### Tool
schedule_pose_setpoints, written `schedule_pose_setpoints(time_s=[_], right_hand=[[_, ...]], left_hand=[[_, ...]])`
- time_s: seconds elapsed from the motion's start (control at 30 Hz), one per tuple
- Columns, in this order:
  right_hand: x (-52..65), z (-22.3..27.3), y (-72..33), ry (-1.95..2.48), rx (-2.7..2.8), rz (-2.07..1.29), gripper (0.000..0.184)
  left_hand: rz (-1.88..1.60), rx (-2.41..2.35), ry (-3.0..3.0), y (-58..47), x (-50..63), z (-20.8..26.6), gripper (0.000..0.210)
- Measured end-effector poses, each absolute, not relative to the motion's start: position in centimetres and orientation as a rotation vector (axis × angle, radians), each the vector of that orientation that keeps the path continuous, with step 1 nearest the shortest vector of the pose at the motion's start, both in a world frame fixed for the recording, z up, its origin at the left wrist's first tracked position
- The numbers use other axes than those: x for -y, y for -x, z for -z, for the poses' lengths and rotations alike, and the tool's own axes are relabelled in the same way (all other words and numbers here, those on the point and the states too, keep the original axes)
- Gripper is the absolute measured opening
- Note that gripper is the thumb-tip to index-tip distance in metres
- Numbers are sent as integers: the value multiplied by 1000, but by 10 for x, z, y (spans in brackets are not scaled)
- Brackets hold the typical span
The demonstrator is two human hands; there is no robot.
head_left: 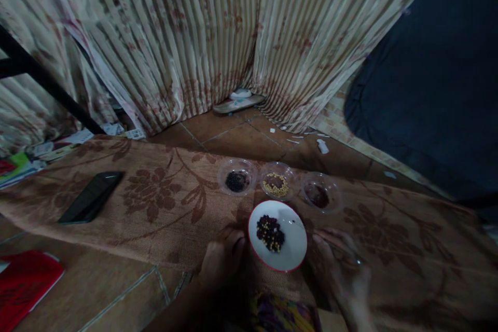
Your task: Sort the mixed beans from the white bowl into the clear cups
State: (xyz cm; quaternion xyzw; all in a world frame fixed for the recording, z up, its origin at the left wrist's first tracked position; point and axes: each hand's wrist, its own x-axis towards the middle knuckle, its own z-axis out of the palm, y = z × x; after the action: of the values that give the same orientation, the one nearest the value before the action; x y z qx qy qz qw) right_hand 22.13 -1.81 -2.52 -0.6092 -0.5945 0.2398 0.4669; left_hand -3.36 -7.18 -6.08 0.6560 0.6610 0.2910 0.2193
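A white plate with a red rim [299, 249] holds a mixed pile of dark and pale yellow beans [271, 233]. On its left, my left hand [223, 254] rests on the cloth, its fingers curled in, close to the rim. My right hand [342, 262] is closed around a slim, shiny metal utensil [298, 223] whose tip reaches over the plate's right side; its exact kind is too dim to tell. Behind the plate stand three clear plastic cups: one with black beans [235, 181], one with yellow beans [275, 185], one with dark reddish beans [317, 196].
A brown flowered cloth [155, 228] covers the narrow table. Toward its left end lies a black phone [91, 197]. Striped curtains [202, 36] hang behind, with a skateboard [239, 104] on the tiled floor. A red bag [29, 285] is at lower left.
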Motion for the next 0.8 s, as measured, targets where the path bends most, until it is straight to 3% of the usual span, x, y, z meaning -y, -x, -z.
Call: schedule_pose_setpoints(time_s=[0.3,0.53,0.8], right_hand=[[-41,8,-263,1441,1390,-83,36],[-32,16,-269,1487,1387,-215,33],[17,17,-244,1580,1460,-664,30]], left_hand=[[-824,-1826,-1803,35,72,65,19],[-819,-1818,-1805,34,72,62,20],[-798,-1809,-1824,34,72,62,20]])
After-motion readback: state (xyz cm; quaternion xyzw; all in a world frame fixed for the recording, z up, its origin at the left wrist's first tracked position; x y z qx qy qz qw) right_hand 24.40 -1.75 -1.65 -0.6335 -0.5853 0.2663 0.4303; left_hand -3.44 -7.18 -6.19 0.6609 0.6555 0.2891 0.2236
